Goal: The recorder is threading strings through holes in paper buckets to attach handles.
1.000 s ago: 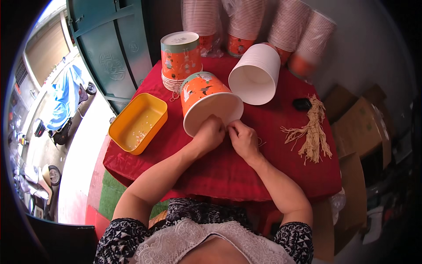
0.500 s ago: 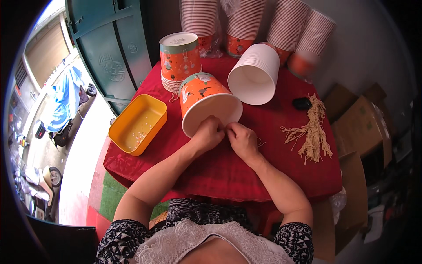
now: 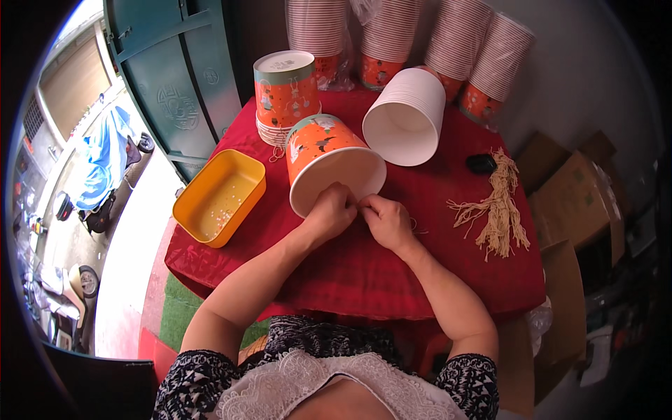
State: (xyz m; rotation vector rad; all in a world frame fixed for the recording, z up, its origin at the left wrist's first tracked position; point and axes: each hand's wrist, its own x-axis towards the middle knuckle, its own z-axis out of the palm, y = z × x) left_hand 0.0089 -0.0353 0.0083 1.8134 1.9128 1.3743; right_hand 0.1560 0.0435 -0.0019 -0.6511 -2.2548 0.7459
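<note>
An orange printed paper bucket (image 3: pixel 325 143) lies tilted in front of me, its white open mouth facing me. My left hand (image 3: pixel 332 210) reaches over the lower part of its rim, fingers curled closed; what they grip is hidden. Right beside it, my right hand (image 3: pixel 386 218) pinches with thumb and forefinger, the tips almost meeting the left hand at the rim. A thin piece of string (image 3: pixel 418 228) shows on the cloth just past the right hand and seems to run under it. The pinched spot itself is too small to make out.
On the red-covered table (image 3: pixel 462 280) stand a yellow tub (image 3: pixel 255 189) with small white bits, an upturned stack of orange buckets (image 3: pixel 287 94), and nested white buckets (image 3: pixel 402 129) on their side. A bundle of beige strings (image 3: pixel 502 210) lies right, by a black object (image 3: pixel 481 164). Wrapped bucket stacks (image 3: pixel 388 42) stand behind.
My right hand's fingers have shifted very slightly at the rim. The left hand and the bucket stay almost where they were.
</note>
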